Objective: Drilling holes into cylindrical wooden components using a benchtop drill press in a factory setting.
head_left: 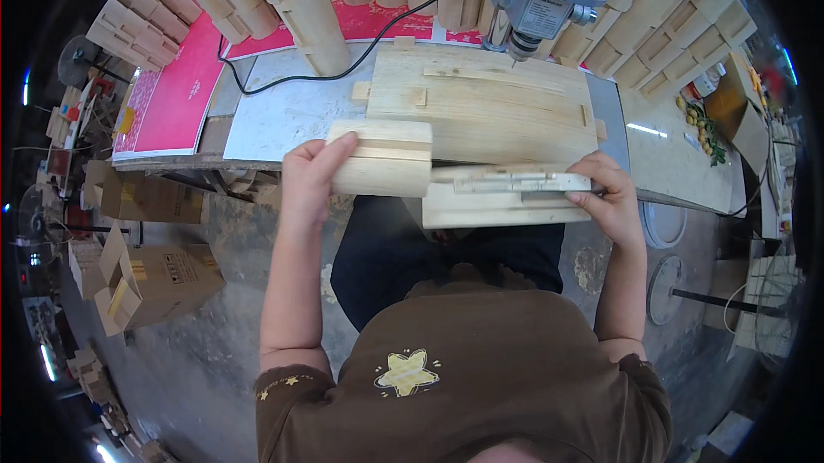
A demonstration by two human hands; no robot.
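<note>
Left hand [314, 178] closed on left end of block [382, 173], thumb on top, other fingers hidden. Right hand [608, 193] pinches right end of pale strip [519, 181], thumb against fingers. Block left, strip right, both at near edge of table [283, 124]; contact between them, cannot tell. Slat [506, 215] on strip's near side; cannot tell if right fingers grip it too. Far: board [489, 124] on table, drill [545, 8] above its far right part.
</note>
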